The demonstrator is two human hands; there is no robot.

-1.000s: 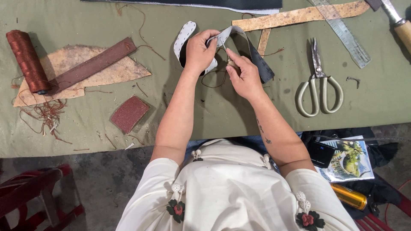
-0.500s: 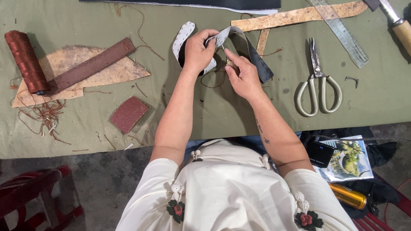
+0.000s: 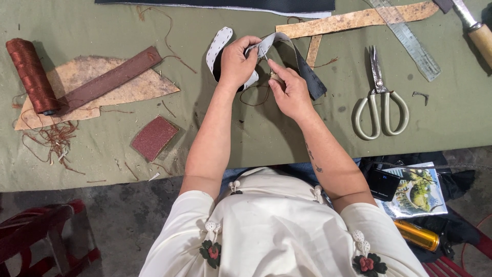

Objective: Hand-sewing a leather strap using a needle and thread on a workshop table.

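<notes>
My left hand grips a curved leather strap with a pale underside, a dark face and a row of punched holes along its edge. The strap loops over to its dark end lying on the table. My right hand pinches at the strap's edge near the left thumb, where a thin dark thread hangs down in a loop. Whether a needle is between the fingers is too small to tell.
A spool of red-brown thread, a brown leather strip on tan scraps and a reddish sandpaper block lie left. Scissors, a steel ruler and a wooden-handled tool lie right. The table edge runs just before my body.
Both hands stay on the strap. The right hand has shifted slightly along its edge toward the left thumb, and the strap is turned a little.
</notes>
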